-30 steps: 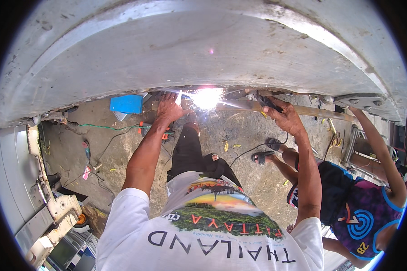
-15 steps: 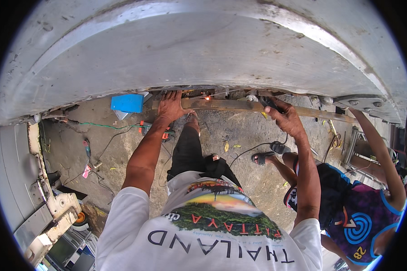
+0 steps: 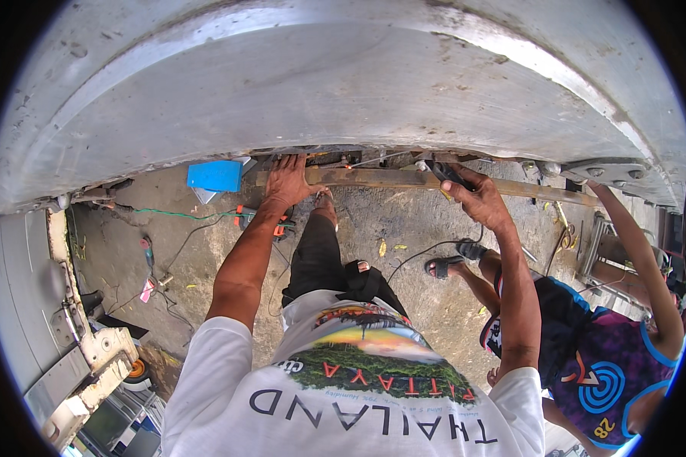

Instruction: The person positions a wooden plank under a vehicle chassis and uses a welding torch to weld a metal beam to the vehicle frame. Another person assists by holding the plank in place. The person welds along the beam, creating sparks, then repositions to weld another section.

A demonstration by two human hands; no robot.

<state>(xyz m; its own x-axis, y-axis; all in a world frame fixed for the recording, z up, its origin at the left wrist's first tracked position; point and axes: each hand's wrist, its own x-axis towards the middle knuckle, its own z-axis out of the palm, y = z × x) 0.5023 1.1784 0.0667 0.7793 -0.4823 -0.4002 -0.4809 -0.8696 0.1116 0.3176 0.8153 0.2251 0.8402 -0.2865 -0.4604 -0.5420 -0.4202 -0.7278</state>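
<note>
Overhead, a large grey metal body is seen; a long rusty steel bar is pressed under its lower edge, left hand fingers spread upon it, right hand fingers clamped on a dark tool handle.

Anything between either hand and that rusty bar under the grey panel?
Nothing visible. The left hand presses flat on the rusty bar near its left end. The right hand sits at the bar's middle, gripping a dark tool against it. A second person's arm reaches the bar's far right end.
</note>
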